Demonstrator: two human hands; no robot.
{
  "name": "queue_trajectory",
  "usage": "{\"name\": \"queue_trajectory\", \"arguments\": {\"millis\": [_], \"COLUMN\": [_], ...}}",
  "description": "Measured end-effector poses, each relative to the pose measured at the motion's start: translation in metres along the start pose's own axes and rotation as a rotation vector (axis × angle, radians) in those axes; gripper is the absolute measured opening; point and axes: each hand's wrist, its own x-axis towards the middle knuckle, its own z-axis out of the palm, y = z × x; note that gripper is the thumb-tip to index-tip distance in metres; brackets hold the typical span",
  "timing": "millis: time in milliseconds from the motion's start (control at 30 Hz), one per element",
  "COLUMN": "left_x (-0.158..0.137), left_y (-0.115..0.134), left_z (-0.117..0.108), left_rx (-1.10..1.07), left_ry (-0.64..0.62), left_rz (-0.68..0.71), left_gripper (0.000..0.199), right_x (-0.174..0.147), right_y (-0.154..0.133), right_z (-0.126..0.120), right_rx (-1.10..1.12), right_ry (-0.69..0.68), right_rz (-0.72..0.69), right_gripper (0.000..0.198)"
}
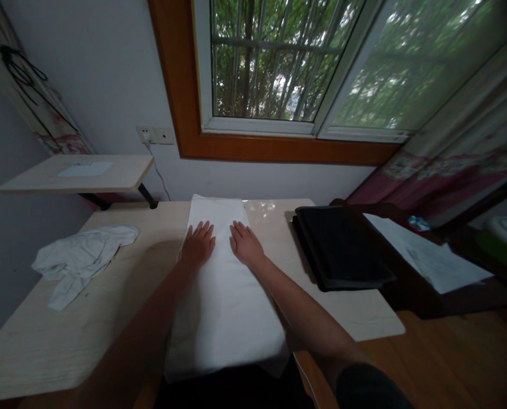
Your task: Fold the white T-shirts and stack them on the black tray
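Note:
A long white cloth (227, 307), apparently folded, stretches from the back of the pale wooden table (95, 329) to its front edge, where its near end hangs by my lap. My left hand (198, 244) lies flat near the cloth's left edge, fingers stretched out. On the right side of the same cloth rests my right hand (245, 243), palm down with its fingers extended. Both hands point toward the window, with a strip of cloth between them. Neither hand grips anything.
A crumpled white cloth (83, 255) lies on the left, near a small raised shelf (129, 170) with a paper on it. At the right sits a black flat case (342, 247). Beyond it, a dark side table (419, 301) holds a white sheet (427, 258).

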Motion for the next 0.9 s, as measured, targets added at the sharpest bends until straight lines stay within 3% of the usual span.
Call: {"name": "queue_trajectory", "arguments": {"millis": [300,600,733,900], "left_x": [-0.048,-0.096,-0.095,-0.073], "left_y": [-0.037,-0.033,-0.034,-0.041], "left_z": [-0.014,-0.028,-0.029,-0.026], "left_rx": [0.044,0.027,0.022,0.027], "left_ry": [-0.068,-0.109,-0.115,-0.13], "left_rz": [-0.106,-0.01,-0.03,-0.032], "left_gripper": [0.056,0.056,0.056,0.054], "right_x": [-0.053,-0.121,-0.123,-0.108], "right_y": [0.028,0.027,0.024,0.025], "right_z": [-0.015,-0.03,-0.031,-0.03], "right_rx": [-0.004,-0.016,-0.021,-0.028], "right_ry": [-0.047,-0.039,-0.033,-0.042], "right_rz": [0.085,0.074,0.098,0.103], "right_gripper": [0.056,0.052,0.051,0.051]}}
